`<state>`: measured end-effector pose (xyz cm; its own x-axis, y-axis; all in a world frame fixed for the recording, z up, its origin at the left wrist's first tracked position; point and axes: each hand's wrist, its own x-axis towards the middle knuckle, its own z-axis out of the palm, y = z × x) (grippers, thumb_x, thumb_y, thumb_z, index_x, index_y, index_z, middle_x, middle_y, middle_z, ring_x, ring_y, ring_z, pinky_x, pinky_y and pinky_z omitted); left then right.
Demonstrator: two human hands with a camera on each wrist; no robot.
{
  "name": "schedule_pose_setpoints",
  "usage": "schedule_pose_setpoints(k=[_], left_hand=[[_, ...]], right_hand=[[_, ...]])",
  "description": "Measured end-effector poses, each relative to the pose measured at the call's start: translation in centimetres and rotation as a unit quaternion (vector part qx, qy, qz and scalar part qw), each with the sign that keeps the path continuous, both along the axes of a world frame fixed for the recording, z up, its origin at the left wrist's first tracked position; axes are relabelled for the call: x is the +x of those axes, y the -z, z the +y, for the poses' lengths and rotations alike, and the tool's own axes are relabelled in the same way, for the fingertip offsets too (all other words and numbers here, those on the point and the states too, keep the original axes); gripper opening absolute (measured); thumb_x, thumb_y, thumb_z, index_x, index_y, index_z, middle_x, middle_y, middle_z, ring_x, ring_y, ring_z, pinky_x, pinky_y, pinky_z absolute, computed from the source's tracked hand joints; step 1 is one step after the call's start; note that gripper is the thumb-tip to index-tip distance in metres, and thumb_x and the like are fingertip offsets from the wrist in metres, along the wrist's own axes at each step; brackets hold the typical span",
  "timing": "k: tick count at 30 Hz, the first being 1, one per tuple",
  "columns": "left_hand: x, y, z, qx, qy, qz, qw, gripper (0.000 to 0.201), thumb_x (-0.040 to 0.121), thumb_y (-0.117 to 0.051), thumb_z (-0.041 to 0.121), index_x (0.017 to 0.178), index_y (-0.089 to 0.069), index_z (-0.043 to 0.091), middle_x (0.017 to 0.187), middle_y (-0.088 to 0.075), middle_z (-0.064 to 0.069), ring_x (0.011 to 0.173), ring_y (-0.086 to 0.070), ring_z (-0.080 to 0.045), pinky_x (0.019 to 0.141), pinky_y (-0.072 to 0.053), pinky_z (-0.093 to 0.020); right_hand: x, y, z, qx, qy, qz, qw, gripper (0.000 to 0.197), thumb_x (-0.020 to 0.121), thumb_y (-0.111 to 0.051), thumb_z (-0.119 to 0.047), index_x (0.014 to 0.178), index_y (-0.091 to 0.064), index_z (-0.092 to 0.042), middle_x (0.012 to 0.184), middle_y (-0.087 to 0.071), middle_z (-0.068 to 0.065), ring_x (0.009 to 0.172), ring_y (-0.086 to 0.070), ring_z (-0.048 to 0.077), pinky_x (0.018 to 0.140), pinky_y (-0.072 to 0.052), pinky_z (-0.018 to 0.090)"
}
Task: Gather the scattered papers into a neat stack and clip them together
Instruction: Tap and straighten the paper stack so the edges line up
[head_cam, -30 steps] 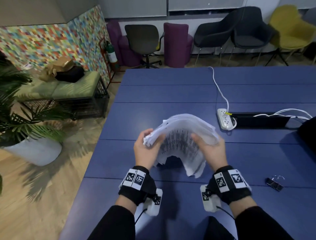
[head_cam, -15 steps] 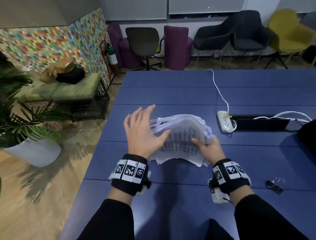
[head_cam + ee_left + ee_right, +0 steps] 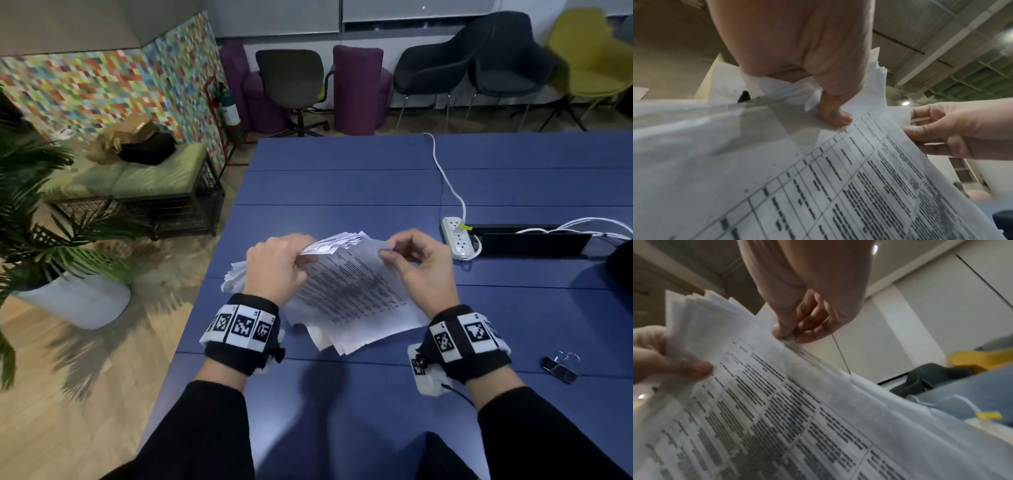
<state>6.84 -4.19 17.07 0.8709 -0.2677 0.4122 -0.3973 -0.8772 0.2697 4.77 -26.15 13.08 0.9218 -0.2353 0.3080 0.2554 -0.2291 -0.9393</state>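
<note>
While both hands pinch the far edge: left hand [image 3: 274, 263] thumb-clamped at 10 o'clock, right hand [image 3: 416, 265] nipping a corner at 2 | papers [image 3: 346, 294] sag over the blue worktop [image 3: 342, 178], fanned, uneven | light, floppy, slippery, so grip both long edges | binder clip [image 3: 560, 368] lies at 4 o'clock.

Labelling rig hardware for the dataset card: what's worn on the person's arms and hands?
Both hands bare: left hand, right hand. Black long sleeves. Each wrist has a black band ringed with white panels bearing black square fiducial markers. A white camera module with its own small marker hangs under the right wrist, trailing a thin black cable.
</note>
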Motion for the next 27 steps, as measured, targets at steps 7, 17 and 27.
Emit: schedule_pose_setpoints(k=[7, 17, 27], left_hand=[[0.6, 0.1, 0.8, -0.194, -0.093, 0.061, 0.975, 0.019, 0.078, -0.065, 0.01, 0.079, -0.075, 0.026, 0.067, -0.07, 0.005, 0.074, -0.067, -0.031, 0.061, -0.046, -0.03], [0.0, 0.8, 4.7, -0.494, -0.079, 0.171, 0.849, 0.016, 0.085, -0.065, 0.002, 0.078, -0.065, 0.016, 0.056, -0.067, 0.018, 0.055, -0.06, 0.005, 0.056, -0.048, -0.01], [-0.1, 1.6, 5.8, -0.57, -0.054, 0.214, 0.791, 0.03, 0.087, -0.059, -0.002, 0.072, -0.074, 0.019, 0.07, -0.074, 0.011, 0.068, -0.068, -0.004, 0.063, -0.055, -0.018]], right_hand=[[-0.6, -1.9, -0.6, -0.059, 0.014, -0.018, 0.998, 0.028, 0.07, -0.081, -0.025, 0.095, -0.069, -0.022, 0.092, -0.072, -0.006, 0.09, -0.066, 0.006, 0.084, -0.051, 0.02], [-1.9, 6.3, -7.1, 0.148, -0.049, 0.258, 0.953, 0.099, 0.035, -0.09, -0.053, 0.117, -0.059, -0.01, 0.119, -0.068, 0.008, 0.102, -0.067, 0.016, 0.086, -0.055, 0.028], [-1.3, 6.1, -7.3, 0.204, -0.104, 0.265, 0.936, 0.113, 0.025, -0.091, -0.055, 0.122, -0.057, -0.008, 0.11, -0.071, 0.0, 0.096, -0.068, 0.003, 0.087, -0.052, 0.016]])
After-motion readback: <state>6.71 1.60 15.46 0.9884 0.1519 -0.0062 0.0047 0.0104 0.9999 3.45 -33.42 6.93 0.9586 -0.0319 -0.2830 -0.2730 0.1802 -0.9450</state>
